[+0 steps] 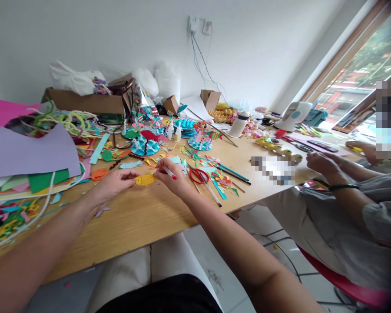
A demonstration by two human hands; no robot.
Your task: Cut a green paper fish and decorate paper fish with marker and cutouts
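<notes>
Between my two hands, just above the wooden table point(133, 221), is a yellow paper fish point(145, 179) with dark markings drawn on it. My left hand point(119, 181) pinches its head end. The tail end is in the fingers of my right hand point(172, 174), which also carries a red-tipped pen point(170, 173) across it. A light blue paper fish point(131, 165) lies just beyond. Right of my right hand are red-handled scissors point(199, 175) and a white pen with a black tip point(214, 194).
Blue decorated paper discs point(145, 145) and white glue bottles point(178, 132) stand behind my hands. Purple paper point(32, 150) and pipe cleaners point(68, 117) crowd the left. Paper scraps point(226, 180) lie to the right. Co-workers' hands point(322, 167) work at the right.
</notes>
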